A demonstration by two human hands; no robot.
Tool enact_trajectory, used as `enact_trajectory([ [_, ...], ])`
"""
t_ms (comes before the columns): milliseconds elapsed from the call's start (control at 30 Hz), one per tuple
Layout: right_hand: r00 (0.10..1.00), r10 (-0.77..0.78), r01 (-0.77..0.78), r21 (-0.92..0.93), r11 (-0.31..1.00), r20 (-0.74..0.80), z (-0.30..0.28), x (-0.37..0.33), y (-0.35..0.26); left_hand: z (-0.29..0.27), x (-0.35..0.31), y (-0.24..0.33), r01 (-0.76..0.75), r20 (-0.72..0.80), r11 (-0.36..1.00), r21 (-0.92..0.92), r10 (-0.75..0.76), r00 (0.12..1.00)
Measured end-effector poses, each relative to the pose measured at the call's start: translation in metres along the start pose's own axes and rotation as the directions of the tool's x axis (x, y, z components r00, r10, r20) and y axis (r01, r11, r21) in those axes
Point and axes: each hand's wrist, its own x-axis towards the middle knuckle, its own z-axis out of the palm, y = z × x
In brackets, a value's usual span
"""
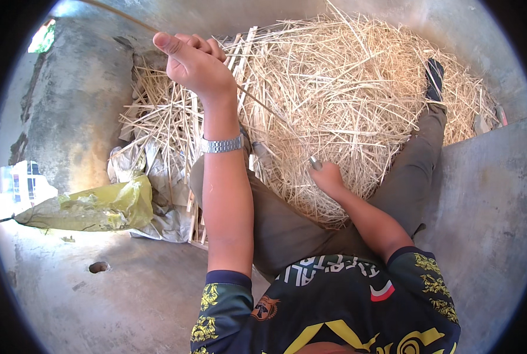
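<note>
Raised at the upper left, my left hand point(198, 65) is closed round a long thin cane-like strip point(260, 103), thumb outstretched along it. The strip runs from the top left edge through the fist and slants down toward my right hand point(329, 178). That hand is closed low over the pile between my legs, gripping a small tool point(315, 161) whose metallic end sticks out past the fingers. Most of the tool is hidden in the fist, so its kind is unclear. Whether the strip's lower end touches the tool cannot be made out.
A large heap of pale straw-like shavings point(334, 76) spreads between and beyond my legs. Longer split strips point(169, 112) lie to the left, near a yellow translucent sack point(101, 206). Concrete walls point(80, 82) stand around, and the floor at left has a small hole point(99, 267).
</note>
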Motion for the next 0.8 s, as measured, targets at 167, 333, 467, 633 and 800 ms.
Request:
enact_trajectory([
  [167, 0.982, -0.134, 0.147, 0.098, 0.984, -0.133, 0.007, 0.023, 0.019, 0.025, 0.006, 0.065, -0.073, -0.071, 0.989, -0.126, 0.064, 0.995],
  [333, 0.997, -0.028, 0.037, 0.116, 0.993, -0.076, 0.015, 0.017, 0.013, -0.018, -0.003, 0.173, -0.147, 0.221, 0.948, -0.282, 0.213, 0.952],
  [467, 0.972, -0.232, 0.233, 0.145, 0.962, -0.026, -0.017, -0.010, -0.036, -0.023, -0.010, 0.189, -0.209, 0.078, 0.942, -0.264, 0.237, 0.968],
  [633, 0.920, -0.345, 0.369, 0.112, 0.923, -0.185, -0.025, 0.015, -0.012, -0.114, -0.036, 0.248, -0.337, 0.468, 0.824, -0.456, 0.544, 0.697],
  [800, 0.959, -0.220, 0.230, 0.037, 0.972, -0.177, -0.026, 0.007, -0.013, -0.052, -0.070, 0.259, -0.726, -0.082, 0.684, 0.074, 0.730, 0.679],
])
